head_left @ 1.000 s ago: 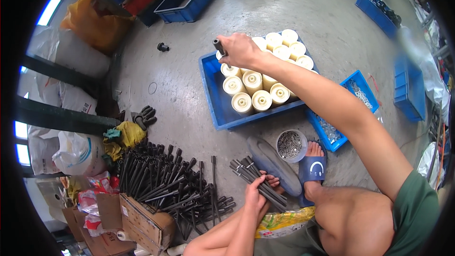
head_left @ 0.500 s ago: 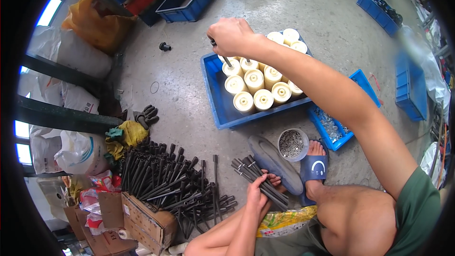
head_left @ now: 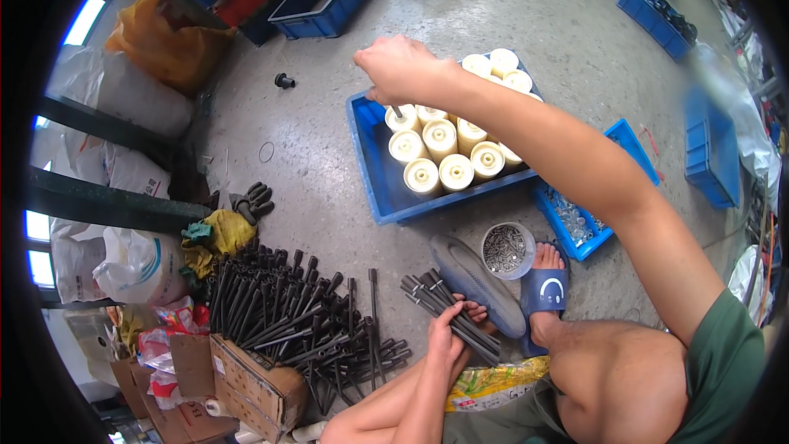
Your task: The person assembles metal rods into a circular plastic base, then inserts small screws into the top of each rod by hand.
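Observation:
My left hand (head_left: 450, 335) is closed around a bundle of several thin black rods (head_left: 437, 303) above my lap, by the grey sandal. My right arm stretches forward over a blue crate (head_left: 386, 197) full of cream-coloured cylinders (head_left: 454, 173) with holes in their top ends. At the crate's far left corner, my right hand (head_left: 401, 68) is curled, back upward, with its fingertips mostly hidden. Below it, a dark rod (head_left: 399, 112) stands in the top of one cylinder and runs up toward the hand.
A heap of black rods (head_left: 288, 312) lies at the left beside a cardboard box (head_left: 256, 386). A white tub of small metal parts (head_left: 507, 251) stands near my sandalled foot, next to a blue tray (head_left: 582, 239) of hardware. Another blue crate (head_left: 325, 0) sits farther back.
My right hand has turned and shifted slightly to the left; the black rod end seen at its fingers before is now hidden. My left hand and its bundle have stayed put.

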The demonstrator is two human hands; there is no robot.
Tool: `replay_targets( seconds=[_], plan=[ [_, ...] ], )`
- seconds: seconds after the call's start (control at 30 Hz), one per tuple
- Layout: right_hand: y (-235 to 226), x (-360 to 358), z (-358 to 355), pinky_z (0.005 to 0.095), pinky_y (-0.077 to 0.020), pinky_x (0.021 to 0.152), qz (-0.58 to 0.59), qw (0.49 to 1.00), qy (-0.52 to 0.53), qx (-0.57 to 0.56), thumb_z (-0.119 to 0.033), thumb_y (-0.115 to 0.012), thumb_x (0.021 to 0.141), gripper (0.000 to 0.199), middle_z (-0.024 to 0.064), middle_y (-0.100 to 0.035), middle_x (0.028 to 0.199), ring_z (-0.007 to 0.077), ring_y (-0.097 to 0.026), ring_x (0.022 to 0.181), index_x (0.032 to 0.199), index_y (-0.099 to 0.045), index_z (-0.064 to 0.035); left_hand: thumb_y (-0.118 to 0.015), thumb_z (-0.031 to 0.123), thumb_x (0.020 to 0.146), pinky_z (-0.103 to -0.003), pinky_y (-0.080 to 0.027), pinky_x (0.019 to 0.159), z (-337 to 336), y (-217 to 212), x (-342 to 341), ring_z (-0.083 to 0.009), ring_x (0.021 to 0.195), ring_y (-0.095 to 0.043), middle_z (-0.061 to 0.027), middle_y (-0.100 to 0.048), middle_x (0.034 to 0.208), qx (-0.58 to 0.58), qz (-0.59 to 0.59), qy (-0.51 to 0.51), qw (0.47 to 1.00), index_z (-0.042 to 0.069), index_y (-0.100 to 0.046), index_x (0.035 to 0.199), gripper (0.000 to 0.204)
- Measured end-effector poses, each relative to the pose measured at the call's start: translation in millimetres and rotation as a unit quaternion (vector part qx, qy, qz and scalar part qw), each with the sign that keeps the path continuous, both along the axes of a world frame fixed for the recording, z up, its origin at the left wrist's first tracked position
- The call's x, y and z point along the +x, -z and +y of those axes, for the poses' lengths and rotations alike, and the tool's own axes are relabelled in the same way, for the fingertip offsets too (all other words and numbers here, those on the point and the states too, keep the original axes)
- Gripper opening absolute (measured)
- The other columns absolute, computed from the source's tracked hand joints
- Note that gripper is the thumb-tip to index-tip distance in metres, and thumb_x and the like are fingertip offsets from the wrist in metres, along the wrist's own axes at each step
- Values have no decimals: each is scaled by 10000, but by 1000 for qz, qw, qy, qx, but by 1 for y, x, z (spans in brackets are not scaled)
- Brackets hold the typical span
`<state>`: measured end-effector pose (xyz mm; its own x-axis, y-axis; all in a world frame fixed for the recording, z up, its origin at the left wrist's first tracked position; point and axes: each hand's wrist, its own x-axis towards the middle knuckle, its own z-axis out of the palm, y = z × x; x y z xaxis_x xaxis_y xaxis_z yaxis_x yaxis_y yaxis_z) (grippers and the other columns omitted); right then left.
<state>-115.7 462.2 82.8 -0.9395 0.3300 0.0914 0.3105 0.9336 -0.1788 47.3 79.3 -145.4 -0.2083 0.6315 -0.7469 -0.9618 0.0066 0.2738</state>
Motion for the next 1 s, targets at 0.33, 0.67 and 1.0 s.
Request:
replay_targets(
  seconds=[0.33,0.67,1.0],
  plan=[
    [13,-9,16,470,-616,846,-5,1000,-6,18,-79,-743,829,207,216,-746,1057,393,-743,997,1021,-774,-8,-636,58,947,-502,-606,900,5,-5,2,-385,983,-706,-214,-679,1002,2,-8,-7,1000,0,-540,1228,302],
    [17,-8,15,456,-618,844,-18,1000,-10,20,-76,-702,839,231,202,-757,1061,357,-751,1013,1050,-788,-41,-648,82,936,-519,-592,926,2,-5,1,-373,988,-695,-193,-678,1004,5,2,-5,1000,23,-558,1220,304],
    [3,-2,-1,455,-612,868,-35,998,16,43,-384,-827,870,394,181,-761,1069,347,-748,1021,1079,-787,-52,-639,54,944,-483,-609,885,4,-4,2,-373,967,-707,-207,-672,999,2,-8,-12,1000,4,-541,1221,297]
  ],
)
